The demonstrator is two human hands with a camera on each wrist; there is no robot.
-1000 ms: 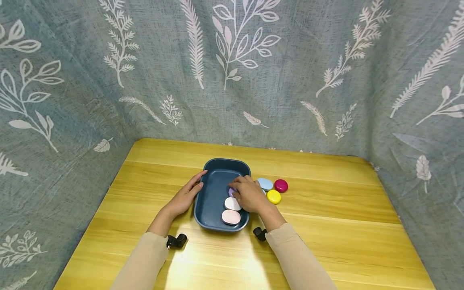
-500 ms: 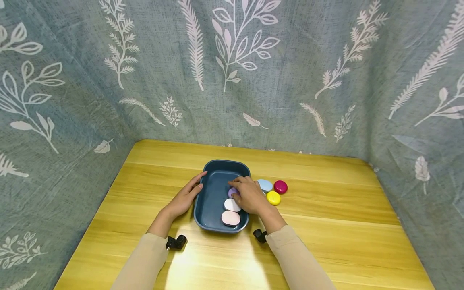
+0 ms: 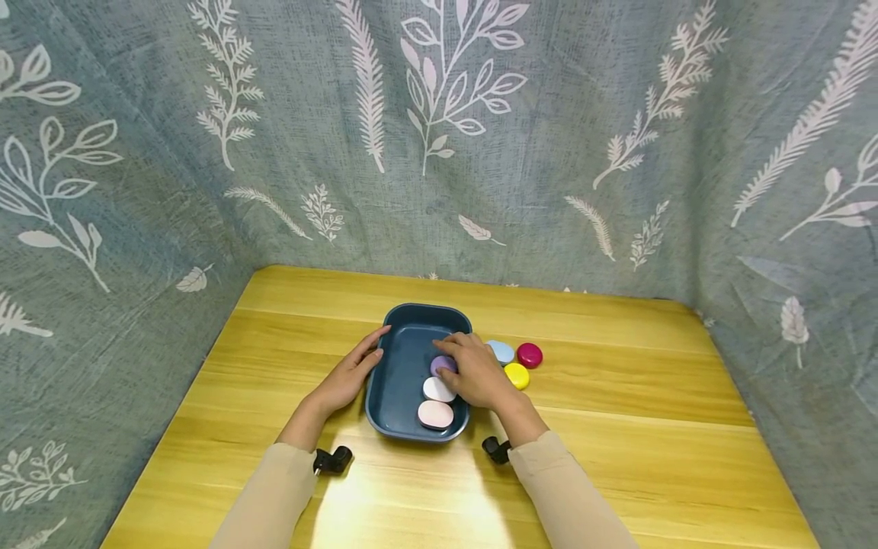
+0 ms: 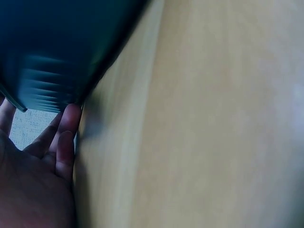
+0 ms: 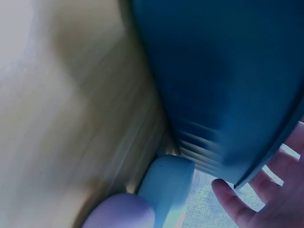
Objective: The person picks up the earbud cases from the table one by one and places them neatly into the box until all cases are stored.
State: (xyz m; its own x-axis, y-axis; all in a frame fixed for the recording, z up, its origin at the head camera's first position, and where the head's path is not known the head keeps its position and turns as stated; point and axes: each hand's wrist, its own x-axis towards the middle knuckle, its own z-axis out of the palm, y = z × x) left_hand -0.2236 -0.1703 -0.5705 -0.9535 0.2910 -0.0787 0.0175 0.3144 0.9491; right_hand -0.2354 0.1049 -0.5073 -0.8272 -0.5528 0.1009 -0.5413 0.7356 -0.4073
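Observation:
A dark blue tray [image 3: 400, 385] with rounded corners lies in front of me in the head view. Inside, along its right side, sit a pale pink oval piece [image 3: 435, 415], a white oval piece [image 3: 437, 390] and a round purple piece [image 3: 442, 366], all smooth like soap bars. My right hand [image 3: 478, 374] reaches over the right rim, thumb and fingers spread loosely around the purple piece and partly covering it. My left hand [image 3: 345, 380] rests against the tray's left wall with fairly straight fingers; the left wrist view shows its fingers [image 4: 69, 118] along the outer wall.
Right of the tray on the wooden table [image 3: 617, 427] lie a light blue oval [image 3: 502, 351], a crimson round piece [image 3: 530, 355] and a yellow one [image 3: 517, 376]. The right wrist view shows a blue piece [image 5: 166, 187] and a lilac piece [image 5: 121, 213] beside the tray. Patterned curtains [image 3: 411, 221] surround the table.
My right hand's fingers have loosened and drawn slightly away from the purple piece, which shows more now. The left hand stays at the tray's side.

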